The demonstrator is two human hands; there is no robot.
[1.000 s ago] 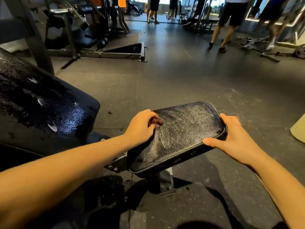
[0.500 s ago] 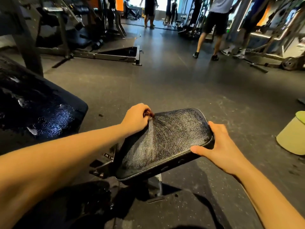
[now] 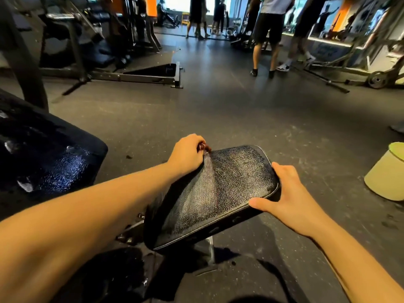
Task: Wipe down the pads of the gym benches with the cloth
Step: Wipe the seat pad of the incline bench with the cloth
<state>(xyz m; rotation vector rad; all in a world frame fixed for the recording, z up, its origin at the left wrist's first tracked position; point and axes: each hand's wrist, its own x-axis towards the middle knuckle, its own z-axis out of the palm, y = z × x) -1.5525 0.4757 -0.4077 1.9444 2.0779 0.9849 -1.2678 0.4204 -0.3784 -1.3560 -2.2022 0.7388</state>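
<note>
A black seat pad (image 3: pixel 229 189) with cracked, shiny leather sits low in front of me on a metal frame. My left hand (image 3: pixel 187 155) is curled into a fist at the pad's far left corner. A small reddish-brown bit of the cloth (image 3: pixel 203 147) peeks out between its fingers; the rest is hidden in the fist. A pale streak runs down the pad from that fist. My right hand (image 3: pixel 288 193) grips the pad's right edge, thumb along the near rim and fingers wrapped over the side.
The bench's black back pad (image 3: pixel 43 162) rises at the left, glossy with wet spots. A pale green bin (image 3: pixel 384 178) stands on the floor at the right. A machine's steel base (image 3: pixel 142 77) lies beyond, and people (image 3: pixel 265 36) stand at the back.
My left hand has slid from the middle of the seat pad to its far left corner, leaving a streak. My right hand has kept its hold on the right edge.
</note>
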